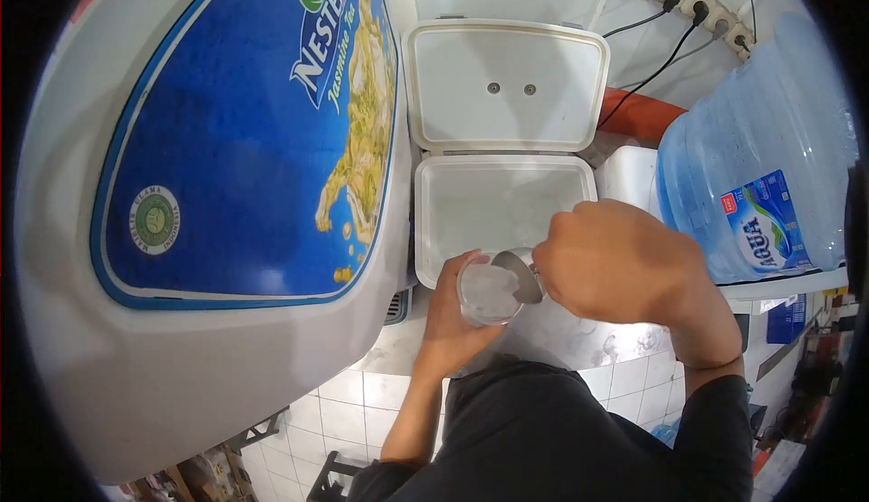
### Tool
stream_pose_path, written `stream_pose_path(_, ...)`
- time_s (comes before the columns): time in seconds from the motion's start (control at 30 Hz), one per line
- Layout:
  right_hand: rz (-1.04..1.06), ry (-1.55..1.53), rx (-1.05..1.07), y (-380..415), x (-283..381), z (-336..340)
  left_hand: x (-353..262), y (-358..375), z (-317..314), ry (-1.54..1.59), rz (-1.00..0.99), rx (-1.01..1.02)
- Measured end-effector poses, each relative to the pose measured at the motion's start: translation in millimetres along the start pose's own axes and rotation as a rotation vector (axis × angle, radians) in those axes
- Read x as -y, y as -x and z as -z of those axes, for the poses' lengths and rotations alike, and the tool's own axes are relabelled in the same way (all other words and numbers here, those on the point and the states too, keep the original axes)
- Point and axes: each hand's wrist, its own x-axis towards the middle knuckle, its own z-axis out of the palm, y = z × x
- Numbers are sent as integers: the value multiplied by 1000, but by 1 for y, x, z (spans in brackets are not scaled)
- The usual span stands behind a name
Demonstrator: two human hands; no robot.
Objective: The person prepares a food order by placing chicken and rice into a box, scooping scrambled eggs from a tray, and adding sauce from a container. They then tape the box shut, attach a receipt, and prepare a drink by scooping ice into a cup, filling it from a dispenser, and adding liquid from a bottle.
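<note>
My left hand (451, 321) is wrapped round a clear glass (471, 312), which holds whitish ice (489, 289). In my right hand (620, 262) is a metal scoop (518, 276), its bowl tilted over the rim of the glass. The fingers of the right hand are closed, and they hide most of the scoop's handle. Just beyond both hands stands a white cooler box (502, 203) with its lid (507, 86) raised against the wall. What lies at the bottom of the box is hard to make out.
At the left a large drink dispenser (235, 158) with a blue panel rises close to my left hand. A big blue water bottle (760, 158) stands at the right. Above it, a power strip (701, 9) with several plugs hangs on the wall. The counter edge (579, 344) runs before my body.
</note>
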Motion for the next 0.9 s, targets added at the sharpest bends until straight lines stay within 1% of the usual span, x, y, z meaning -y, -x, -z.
stream_pose_path(0.07, 43, 32, -221, 14, 6, -2, 3, 2, -3, 96, 1, -35)
stream_pose_path(0.17, -14, 43, -238, 18, 5, -15, 7, 0, -1, 70, -2, -46)
stream_pose_path(0.27, 3, 30, -260, 30, 0, -16, 10, -1, 1, 142, -28, -45)
stream_pose_path(0.37, -99, -39, -130, 34, 5, 5, 21, -1, 0, 222, -55, -68)
stream_pose_path(0.47, -54, -9, -150, 31, 3, -2, 18, -1, 0, 224, -95, -93)
stream_pose_path(0.57, -168, -143, -160, 33, 1, 3, 22, 1, 0, 148, -87, -122)
stream_pose_path(0.67, -118, -129, -171, 38, 1, 12, 32, -2, 3, 64, -140, -87)
stream_pose_path(0.73, -108, -196, -315, 40, 0, 3, 34, 1, 1, 83, -113, -154)
stream_pose_path(0.8, -141, -289, -335, 42, -7, -1, 35, 3, 0, 102, -90, -193)
stream_pose_path(0.87, -217, -414, -234, 45, -20, -3, 35, 3, 2, 112, -69, -203)
stream_pose_path(0.9, -213, -394, -284, 48, -25, -12, 34, 3, 3, 76, -56, -211)
